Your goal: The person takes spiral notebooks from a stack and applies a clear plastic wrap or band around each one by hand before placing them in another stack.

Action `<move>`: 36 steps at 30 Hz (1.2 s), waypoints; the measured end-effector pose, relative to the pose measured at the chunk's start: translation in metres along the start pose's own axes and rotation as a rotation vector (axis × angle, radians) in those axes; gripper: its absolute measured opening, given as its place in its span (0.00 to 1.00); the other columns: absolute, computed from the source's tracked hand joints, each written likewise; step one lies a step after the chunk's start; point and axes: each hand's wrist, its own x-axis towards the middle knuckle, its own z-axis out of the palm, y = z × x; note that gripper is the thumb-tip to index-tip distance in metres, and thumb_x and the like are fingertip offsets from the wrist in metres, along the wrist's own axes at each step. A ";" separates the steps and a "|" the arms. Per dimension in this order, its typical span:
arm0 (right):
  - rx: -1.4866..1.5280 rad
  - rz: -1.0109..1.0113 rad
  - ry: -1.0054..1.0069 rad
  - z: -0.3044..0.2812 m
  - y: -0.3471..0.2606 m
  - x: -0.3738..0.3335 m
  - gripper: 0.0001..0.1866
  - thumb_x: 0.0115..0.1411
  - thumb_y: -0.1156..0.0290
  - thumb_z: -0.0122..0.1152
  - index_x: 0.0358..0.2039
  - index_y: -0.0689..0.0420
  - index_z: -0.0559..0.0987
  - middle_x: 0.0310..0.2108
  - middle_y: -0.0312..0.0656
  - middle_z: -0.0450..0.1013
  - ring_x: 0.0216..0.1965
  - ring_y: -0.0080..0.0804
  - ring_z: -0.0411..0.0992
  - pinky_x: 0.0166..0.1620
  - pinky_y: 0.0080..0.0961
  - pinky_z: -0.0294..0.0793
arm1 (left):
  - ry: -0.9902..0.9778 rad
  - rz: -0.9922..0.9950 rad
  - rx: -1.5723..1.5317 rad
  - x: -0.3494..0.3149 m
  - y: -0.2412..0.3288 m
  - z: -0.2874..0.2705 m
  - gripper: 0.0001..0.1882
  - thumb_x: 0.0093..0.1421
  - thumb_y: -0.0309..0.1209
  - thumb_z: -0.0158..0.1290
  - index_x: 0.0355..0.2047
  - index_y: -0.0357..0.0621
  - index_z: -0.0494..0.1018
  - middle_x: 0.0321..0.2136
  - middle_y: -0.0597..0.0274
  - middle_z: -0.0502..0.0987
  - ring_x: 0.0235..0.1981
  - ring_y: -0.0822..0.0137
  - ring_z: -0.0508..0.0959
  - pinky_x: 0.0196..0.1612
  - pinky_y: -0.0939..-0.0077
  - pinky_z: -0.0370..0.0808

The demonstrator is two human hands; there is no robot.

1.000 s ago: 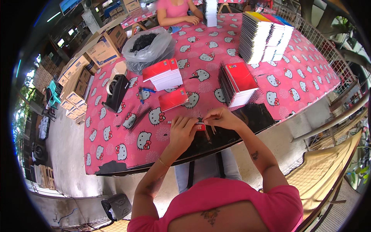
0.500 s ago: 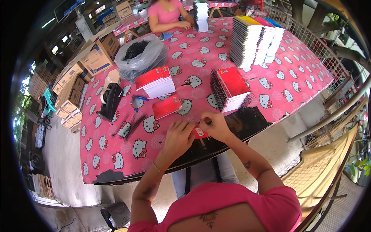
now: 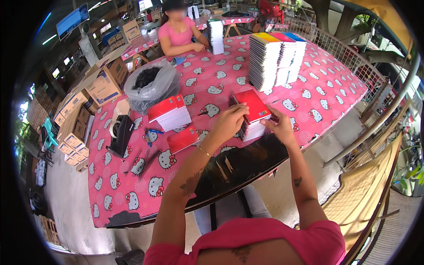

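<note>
A red spiral notebook [image 3: 252,102] lies on top of a stack of notebooks [image 3: 256,131] right of centre, near the table's front edge. My left hand [image 3: 230,120] closes its fingers on the spiral side of this top notebook. At its near right corner, my right hand [image 3: 281,126] grips the edge between thumb and fingers. Left of my hands lies a single red cover or thin notebook [image 3: 183,140]. Behind that, a fanned pile of red-covered page blocks [image 3: 170,112] rests on the cloth. Loose black spiral wires [image 3: 148,162] lie farther left.
A black tape dispenser [image 3: 120,134] and blue-handled tool [image 3: 154,131] stand left. Beyond them is a plastic bag [image 3: 152,88] with black contents. Tall notebook stacks [image 3: 263,66] rise at the back right. Across the table sits a person [image 3: 176,35] beside another stack. Cardboard boxes [image 3: 104,84] line the left.
Both my hands have moved right and away from the front edge, carrying the small red item to the stack. The view has shifted, showing more of the far side.
</note>
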 end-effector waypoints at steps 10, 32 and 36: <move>-0.091 -0.127 0.113 -0.010 0.001 -0.013 0.36 0.56 0.64 0.71 0.62 0.63 0.69 0.64 0.54 0.63 0.66 0.43 0.61 0.61 0.38 0.66 | 0.151 -0.110 0.114 -0.028 0.018 -0.019 0.10 0.57 0.22 0.56 0.40 0.39 0.76 0.45 0.50 0.78 0.47 0.49 0.79 0.44 0.61 0.79; 0.279 0.010 -0.263 0.151 0.003 -0.064 0.22 0.53 0.78 0.72 0.48 0.59 0.75 0.34 0.38 0.77 0.37 0.24 0.75 0.43 0.23 0.75 | 0.203 -0.787 0.907 -0.224 -0.024 -0.205 0.08 0.58 0.28 0.53 0.34 0.35 0.76 0.34 0.43 0.77 0.35 0.44 0.76 0.39 0.50 0.73; 0.473 0.192 -0.379 0.164 -0.001 -0.066 0.16 0.55 0.78 0.70 0.44 0.61 0.78 0.34 0.37 0.78 0.39 0.22 0.75 0.44 0.22 0.75 | 0.044 -1.092 1.116 -0.280 -0.045 -0.267 0.10 0.62 0.31 0.52 0.40 0.39 0.77 0.38 0.45 0.79 0.38 0.44 0.79 0.42 0.49 0.74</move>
